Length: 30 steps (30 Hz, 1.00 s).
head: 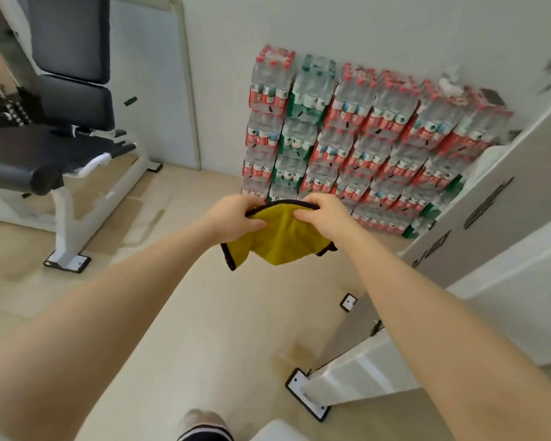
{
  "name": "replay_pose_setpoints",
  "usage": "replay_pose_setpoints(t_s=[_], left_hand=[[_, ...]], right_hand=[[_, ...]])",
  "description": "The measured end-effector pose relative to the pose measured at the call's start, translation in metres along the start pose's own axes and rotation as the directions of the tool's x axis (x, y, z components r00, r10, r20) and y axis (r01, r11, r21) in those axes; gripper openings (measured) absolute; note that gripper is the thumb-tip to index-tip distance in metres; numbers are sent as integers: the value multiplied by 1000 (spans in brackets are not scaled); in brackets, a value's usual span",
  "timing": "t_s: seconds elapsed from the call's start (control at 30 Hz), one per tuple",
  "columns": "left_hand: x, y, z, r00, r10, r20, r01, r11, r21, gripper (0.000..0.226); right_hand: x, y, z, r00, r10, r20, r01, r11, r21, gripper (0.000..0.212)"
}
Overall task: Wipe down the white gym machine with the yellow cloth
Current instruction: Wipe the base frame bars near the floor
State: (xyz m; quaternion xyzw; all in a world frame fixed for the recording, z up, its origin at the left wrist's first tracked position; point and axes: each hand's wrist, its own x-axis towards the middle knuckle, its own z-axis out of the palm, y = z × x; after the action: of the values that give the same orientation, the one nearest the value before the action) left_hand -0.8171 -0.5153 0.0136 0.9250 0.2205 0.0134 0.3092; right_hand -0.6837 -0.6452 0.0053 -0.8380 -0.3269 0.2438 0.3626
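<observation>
My left hand [236, 216] and right hand [323, 214] each pinch the black-trimmed top edge of the yellow cloth [279, 238], thumbs pressed against curled fingers, holding it out at arm's length in mid-air over the pale floor [185, 313]. The cloth hangs loose and bunched between the two grips, its lower corners drooping, touching nothing else. I read this as the preparing step: the cloth is being spread or folded, and no wiping has begun. The white gym machine [360, 374] stands to my right, its frame rising along the right edge of the head view and its black-edged foot plate flat on the floor, near but apart from the cloth. A second white-framed bench [77, 167] with dark padding sits well apart at the left, and shrink-wrapped packs of water bottles [347, 135] are stacked against the wall beyond my hands. The next move, as I judge it, calls for gathering the cloth into one hand and turning right to press it flat against the white frame.
</observation>
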Motion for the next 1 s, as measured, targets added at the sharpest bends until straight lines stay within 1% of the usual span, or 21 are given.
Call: replay_pose_setpoints(t_s=[0.07, 0.13, 0.27, 0.33, 0.4, 0.47, 0.53, 0.57, 0.6, 0.63, 0.7, 0.8, 0.87, 0.9, 0.97, 1.0], left_hand=[[46, -5, 2, 999, 11, 48, -10, 1000, -26, 24], [97, -8, 7, 995, 22, 95, -12, 995, -103, 16], [209, -2, 7, 984, 90, 156, -44, 960, -278, 14], [264, 5, -6, 961, 111, 254, -28, 951, -309, 15], [320, 13, -23, 925, 153, 349, -41, 951, -307, 16], [371, 25, -36, 897, 209, 390, -80, 943, -323, 25], [421, 41, -39, 872, 256, 417, -107, 931, -348, 27], [442, 50, -36, 859, 269, 436, -102, 924, -369, 26], [461, 60, -30, 840, 283, 463, -97, 918, -384, 26], [479, 69, -21, 815, 302, 495, -104, 916, -388, 29], [509, 91, -1, 749, 361, 556, -163, 913, -374, 31], [557, 127, 34, 607, 463, 646, -381, 883, -274, 23], [588, 154, 60, 516, 496, 698, -525, 827, -200, 24], [603, 169, 72, 483, 501, 718, -566, 804, -181, 23], [630, 203, 94, 427, 504, 751, -607, 775, -176, 26], [643, 220, 105, 390, 504, 771, -613, 767, -190, 31]], right_hand=[[34, 17, -4, 986, 86, -141, -78, 995, 64, 15], [71, 30, -8, 954, 145, -263, -127, 988, 84, 19], [150, 45, -45, 889, 175, -424, -172, 984, 45, 23], [184, 50, -74, 862, 177, -475, -202, 979, -1, 22], [215, 53, -103, 850, 194, -490, -242, 969, -36, 21], [240, 56, -130, 840, 204, -503, -268, 962, -58, 19], [259, 62, -155, 813, 206, -545, -290, 954, -73, 13], [265, 66, -165, 792, 217, -570, -313, 947, -75, 13], [270, 71, -175, 768, 242, -593, -348, 935, -69, 18], [274, 78, -185, 737, 281, -614, -391, 919, -49, 22], [279, 96, -205, 684, 370, -628, -480, 877, -6, 27], [288, 127, -238, 628, 496, -600, -558, 824, 97, 20], [294, 150, -259, 588, 527, -614, -571, 808, 146, 17], [298, 161, -269, 560, 533, -634, -575, 801, 165, 18], [310, 184, -295, 523, 545, -656, -592, 786, 180, 18], [316, 194, -309, 525, 546, -653, -600, 782, 171, 18]])
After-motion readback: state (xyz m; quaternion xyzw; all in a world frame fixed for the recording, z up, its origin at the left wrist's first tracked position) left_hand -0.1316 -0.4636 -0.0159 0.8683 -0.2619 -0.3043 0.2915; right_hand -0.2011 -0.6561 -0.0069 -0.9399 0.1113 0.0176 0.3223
